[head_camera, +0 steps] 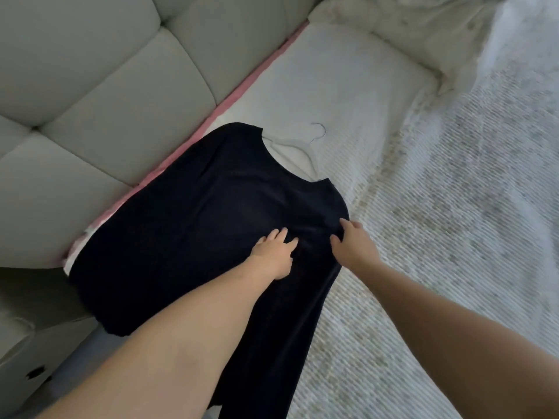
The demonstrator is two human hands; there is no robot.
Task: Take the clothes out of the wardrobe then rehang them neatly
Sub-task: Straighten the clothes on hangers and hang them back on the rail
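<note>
A black garment [193,222] lies flat on the bed, neckline pointing away from me. A thin white hanger [298,146] sits inside its neck opening, the hook sticking out onto the sheet. My left hand [273,257] rests palm down on the fabric near its middle, fingers spread. My right hand [352,244] presses on the garment's right edge, fingers apart, thumb on the cloth. Neither hand grips anything that I can see.
The bed is covered by a white ribbed blanket [438,237], with a white pillow [348,74] beyond the garment. A grey padded headboard [99,86] runs along the left, with a pink sheet edge [169,164] below it. A grey box-like piece [33,343] stands at lower left.
</note>
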